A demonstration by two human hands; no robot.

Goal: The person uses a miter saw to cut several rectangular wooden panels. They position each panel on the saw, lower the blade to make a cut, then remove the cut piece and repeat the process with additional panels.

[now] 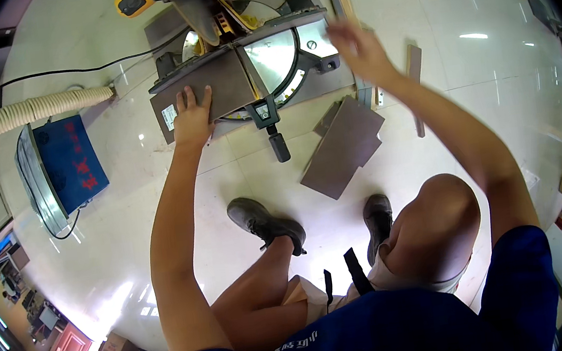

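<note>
A miter saw (274, 64) stands on the floor ahead of me, its black-and-yellow head raised at the top of the view. On the left side of its table lies a brown board (224, 81) with a white label, along the fence. My left hand (192, 116) rests on this board with its fingers spread flat. My right hand (360, 50) is in the air by the right end of the saw's fence, blurred by motion; what its fingers do is unclear. Toward me, the saw's black handle (278, 144) sticks out between my arms.
Brown board offcuts (347, 143) lie on the floor between the saw and my feet. Narrow strips (418, 88) lie to the right. At left are a ribbed cream hose (35, 113), a blue box-shaped machine (72, 162) and a black cable (85, 68).
</note>
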